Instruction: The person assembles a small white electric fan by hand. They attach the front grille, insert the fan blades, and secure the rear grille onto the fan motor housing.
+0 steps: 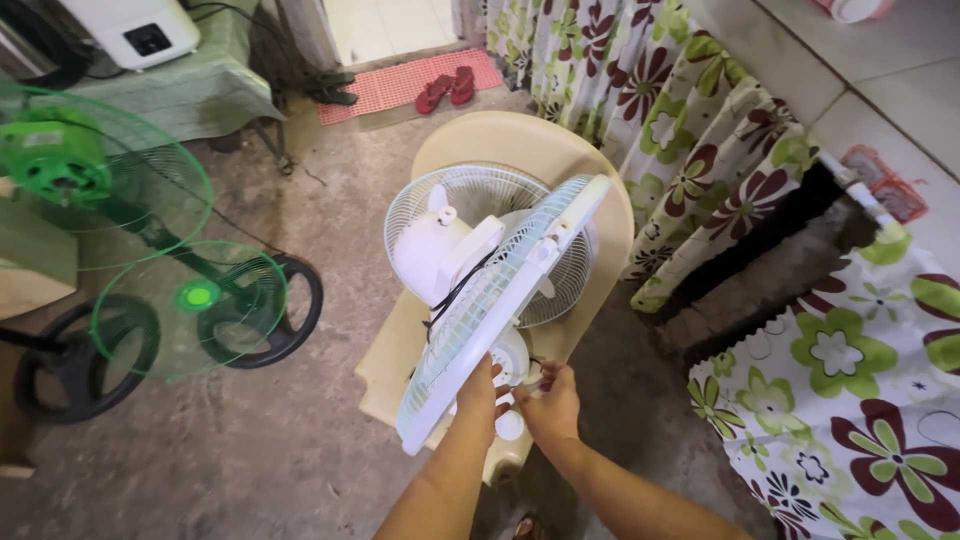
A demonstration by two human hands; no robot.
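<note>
White plastic fan (470, 270) lies tilted on a beige chair (560, 150), so its base faces the person, whose left hand (482, 392) grips the pale blue grille rim (500, 300) to steady it while the right hand (550, 400) closes its fingers on the base

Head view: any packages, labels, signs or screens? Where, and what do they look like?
White appliance: top left on a green-covered table, boxy, with a small dark square panel on its front; whether that is a screen cannot be told.
Green fan motor housing: far left, with a pale rectangular label on top.
No packages or signs.
</note>
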